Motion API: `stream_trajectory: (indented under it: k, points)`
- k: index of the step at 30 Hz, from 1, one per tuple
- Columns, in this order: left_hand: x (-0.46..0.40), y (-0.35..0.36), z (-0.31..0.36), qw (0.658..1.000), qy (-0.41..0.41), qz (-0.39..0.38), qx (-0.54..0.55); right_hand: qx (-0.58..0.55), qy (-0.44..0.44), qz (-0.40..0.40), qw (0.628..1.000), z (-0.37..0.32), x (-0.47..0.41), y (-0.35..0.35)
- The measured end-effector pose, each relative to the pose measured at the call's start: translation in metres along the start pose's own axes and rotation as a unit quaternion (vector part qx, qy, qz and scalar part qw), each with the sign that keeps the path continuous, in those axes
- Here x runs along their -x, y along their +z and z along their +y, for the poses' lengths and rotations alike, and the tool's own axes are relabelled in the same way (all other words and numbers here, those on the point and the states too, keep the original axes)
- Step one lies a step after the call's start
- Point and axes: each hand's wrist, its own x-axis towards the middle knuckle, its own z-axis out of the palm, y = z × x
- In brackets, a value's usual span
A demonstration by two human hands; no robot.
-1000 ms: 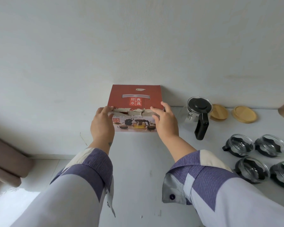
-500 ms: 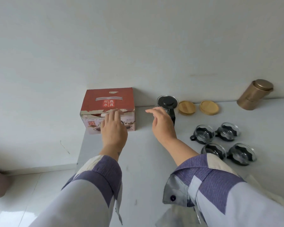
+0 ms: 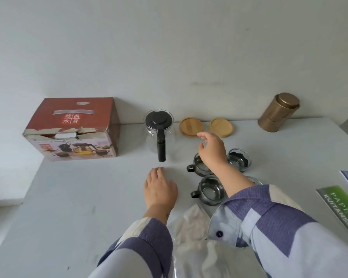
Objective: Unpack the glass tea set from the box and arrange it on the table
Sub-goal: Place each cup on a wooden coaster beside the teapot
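The red tea set box (image 3: 72, 129) stands closed at the table's far left against the wall. Right of it sits the glass teapot (image 3: 159, 133) with a black lid and handle. Behind my right hand lie two round wooden coasters (image 3: 191, 126) (image 3: 221, 127). Several glass cups with black holders stand in a group: one (image 3: 199, 164) partly under my right hand, one (image 3: 239, 159) to its right, one (image 3: 209, 190) nearer me. My left hand (image 3: 160, 189) lies flat on the table, holding nothing. My right hand (image 3: 212, 150) hovers over the cups, fingers apart and empty.
A gold metal canister (image 3: 277, 112) stands at the back right by the wall. Booklets (image 3: 342, 205) lie at the right edge. Crumpled clear plastic wrap (image 3: 193, 237) lies near me between my sleeves. The white table (image 3: 68, 197) ends at the left, beyond the box.
Both hands left the box and moved right and nearer. My left hand came down flat on the table; my right hand went over the cups. The view shifted right.
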Motion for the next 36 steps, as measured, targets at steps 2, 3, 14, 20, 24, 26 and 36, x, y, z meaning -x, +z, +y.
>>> stream_trajectory:
  k: [2, 3, 14, 20, 24, 26, 36]
  points:
    - [0.000, 0.016, 0.001, 0.999, -0.016, 0.012, -0.025, 0.014, 0.019, -0.037, 0.999, 0.013, -0.021, 0.000]
    - [0.001, 0.022, 0.000, 0.999, -0.014, 0.025, -0.044, 0.018, 0.025, -0.055, 0.998, 0.018, -0.032, 0.001]
    - [-0.002, 0.039, 0.001, 0.992, -0.001, 0.104, -0.070, 0.083, 0.043, -0.082, 0.992, 0.031, -0.110, 0.050]
    - [-0.003, 0.039, 0.003, 0.992, -0.006, 0.101, -0.073, 0.097, 0.057, -0.065, 0.991, 0.028, -0.123, 0.058]
    - [-0.004, 0.040, 0.004, 0.992, -0.006, 0.106, -0.074, 0.111, 0.055, -0.066, 0.990, 0.026, -0.124, 0.056]
    - [-0.003, 0.039, 0.004, 0.991, -0.006, 0.109, -0.074, 0.109, 0.051, -0.052, 0.991, 0.026, -0.123, 0.052]
    - [-0.001, 0.037, 0.006, 0.991, -0.003, 0.111, -0.071, 0.089, 0.112, -0.185, 0.972, 0.021, -0.101, 0.004]
